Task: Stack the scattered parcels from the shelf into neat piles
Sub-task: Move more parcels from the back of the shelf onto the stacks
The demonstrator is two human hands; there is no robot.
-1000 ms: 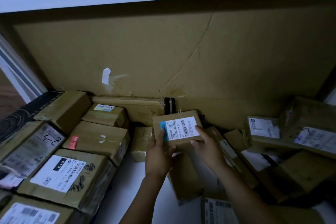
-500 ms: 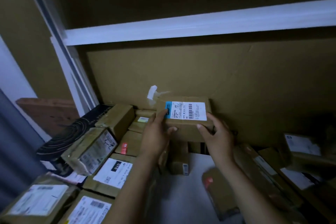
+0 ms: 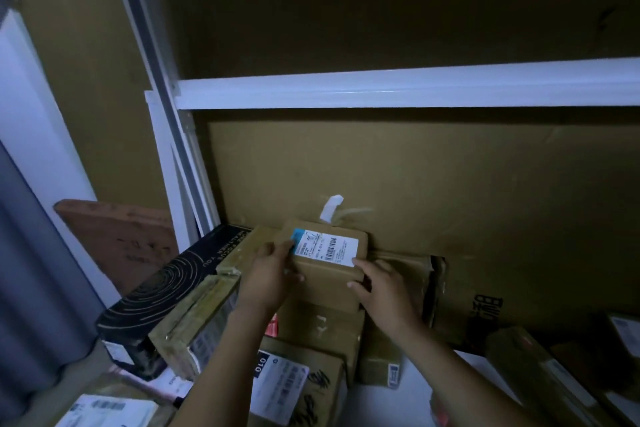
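A small labelled parcel (image 3: 329, 265) is gripped from both sides, back-left on the shelf (image 3: 377, 406), close to the cardboard sheet (image 3: 450, 191) and above a plain box (image 3: 322, 326). The left hand (image 3: 268, 279) is curled round its left edge, and the right hand (image 3: 384, 288) is clamped on its right corner. A black box (image 3: 166, 291) is seen further left.

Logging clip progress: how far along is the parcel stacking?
Done: parcels sit packed together at left, like the 010-labelled box. In hand: left hand and right hand grip the blue-label parcel over that group's back row. Left: loose parcels lie scattered at right, like the long box.
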